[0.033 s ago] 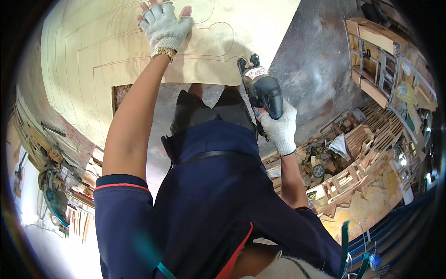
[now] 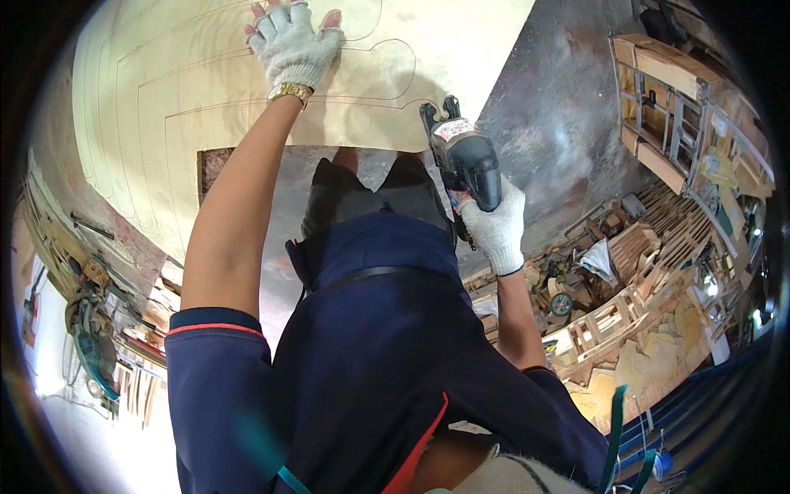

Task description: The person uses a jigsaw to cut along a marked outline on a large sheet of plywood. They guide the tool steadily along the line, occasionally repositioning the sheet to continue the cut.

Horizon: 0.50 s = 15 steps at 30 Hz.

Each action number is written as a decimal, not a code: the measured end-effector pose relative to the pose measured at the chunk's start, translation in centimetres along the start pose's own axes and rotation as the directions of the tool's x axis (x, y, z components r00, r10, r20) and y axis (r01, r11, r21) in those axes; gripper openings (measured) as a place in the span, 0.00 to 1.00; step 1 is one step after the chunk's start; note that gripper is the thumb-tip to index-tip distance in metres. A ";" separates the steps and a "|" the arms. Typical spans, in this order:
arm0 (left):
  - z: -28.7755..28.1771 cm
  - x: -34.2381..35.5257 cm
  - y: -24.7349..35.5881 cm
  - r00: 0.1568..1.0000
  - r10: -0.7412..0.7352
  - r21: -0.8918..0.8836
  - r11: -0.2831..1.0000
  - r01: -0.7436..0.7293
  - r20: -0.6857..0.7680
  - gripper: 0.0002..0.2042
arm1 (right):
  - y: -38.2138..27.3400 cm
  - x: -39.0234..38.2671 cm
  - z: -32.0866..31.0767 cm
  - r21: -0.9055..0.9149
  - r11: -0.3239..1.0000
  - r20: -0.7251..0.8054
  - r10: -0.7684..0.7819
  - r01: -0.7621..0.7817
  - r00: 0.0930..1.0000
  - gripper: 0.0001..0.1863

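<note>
A large pale plywood sheet (image 2: 222,136) with curved outlines drawn on it lies before me. On its surface my left hand (image 2: 292,53) rests flat, fingers spread, in a white fingerless glove above a gold watch. My right hand (image 2: 496,226), gloved too, grips a black power tool (image 2: 473,156) that looks like a jigsaw. The tool's forked front sits at the near edge of the sheet, by the end of a drawn curve. Its blade is hidden from view.
A rectangular notch (image 2: 216,169) is cut from the sheet's near side. To the right stand a wooden frame (image 2: 658,107) and a heap of wood offcuts (image 2: 634,247). A teal-edged machine (image 2: 95,354) is at the left. My legs are under the sheet's near edge.
</note>
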<state>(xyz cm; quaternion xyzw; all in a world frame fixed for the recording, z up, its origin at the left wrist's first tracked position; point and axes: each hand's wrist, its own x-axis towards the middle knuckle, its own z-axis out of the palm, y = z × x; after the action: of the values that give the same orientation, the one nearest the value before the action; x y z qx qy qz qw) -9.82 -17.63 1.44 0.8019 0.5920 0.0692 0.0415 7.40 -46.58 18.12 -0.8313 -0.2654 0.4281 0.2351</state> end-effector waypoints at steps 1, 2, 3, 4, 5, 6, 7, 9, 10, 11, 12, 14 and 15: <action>0.0 0.0 0.0 1.000 0.004 -0.003 1.000 -0.004 0.003 0.42 | 0.1 0.2 -0.1 0.008 1.000 0.000 -0.014 0.014 1.000 0.12; 0.0 0.0 0.0 1.000 0.000 -0.003 1.000 0.000 0.000 0.42 | 0.1 0.3 -0.2 0.021 0.999 0.000 -0.045 0.045 0.999 0.12; 0.2 0.0 0.0 1.000 -0.003 -0.003 1.000 0.003 -0.003 0.42 | 0.1 0.5 -0.3 -0.012 0.999 0.003 -0.038 0.038 0.999 0.12; 0.2 0.0 0.1 1.000 -0.006 -0.003 1.000 0.005 -0.006 0.42 | 0.2 0.8 -0.4 -0.040 0.998 0.006 -0.049 0.049 0.999 0.13; 0.5 0.5 0.1 1.000 -0.007 -0.008 1.000 0.007 -0.019 0.42 | 0.3 1.7 -0.2 -0.064 0.996 0.007 -0.066 0.067 0.998 0.13; 0.4 0.4 0.1 1.000 -0.009 -0.014 1.000 0.009 -0.018 0.42 | 0.3 1.9 -0.3 -0.066 0.993 0.022 -0.093 0.095 0.995 0.13; 0.4 0.4 0.1 1.000 -0.011 -0.020 1.000 0.010 -0.018 0.42 | 0.3 2.2 -0.4 -0.067 0.991 0.036 -0.116 0.118 0.993 0.13; 0.3 0.4 0.2 1.000 -0.018 -0.027 0.999 0.018 -0.004 0.41 | 0.1 2.5 -0.7 -0.077 0.986 0.063 -0.143 0.148 0.988 0.13; 0.2 0.4 0.2 1.000 -0.022 -0.030 0.999 0.022 0.002 0.41 | 0.0 2.6 -0.9 -0.087 0.984 0.075 -0.150 0.156 0.986 0.13; 0.1 0.4 0.3 1.000 -0.026 -0.025 0.999 0.026 0.011 0.41 | -0.1 2.7 -1.1 -0.096 0.982 0.087 -0.156 0.164 0.984 0.13; 0.0 0.4 0.3 0.999 -0.030 -0.021 0.999 0.030 0.021 0.41 | -0.2 2.8 -1.2 -0.105 0.981 0.099 -0.154 0.164 0.983 0.13; 0.0 0.3 0.4 0.999 -0.029 -0.015 0.999 0.029 0.015 0.41 | -0.4 3.0 -1.6 -0.124 0.979 0.119 -0.149 0.164 0.982 0.13; 0.0 0.3 0.5 1.000 -0.026 -0.013 1.000 0.026 0.002 0.41 | -0.5 3.1 -1.8 -0.134 0.976 0.135 -0.155 0.173 0.979 0.13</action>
<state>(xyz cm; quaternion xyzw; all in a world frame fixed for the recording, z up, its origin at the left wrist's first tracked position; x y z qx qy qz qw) -9.30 -17.50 1.55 0.7940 0.6017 0.0716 0.0481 10.27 -44.52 17.54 -0.7933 -0.3775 0.4374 0.1919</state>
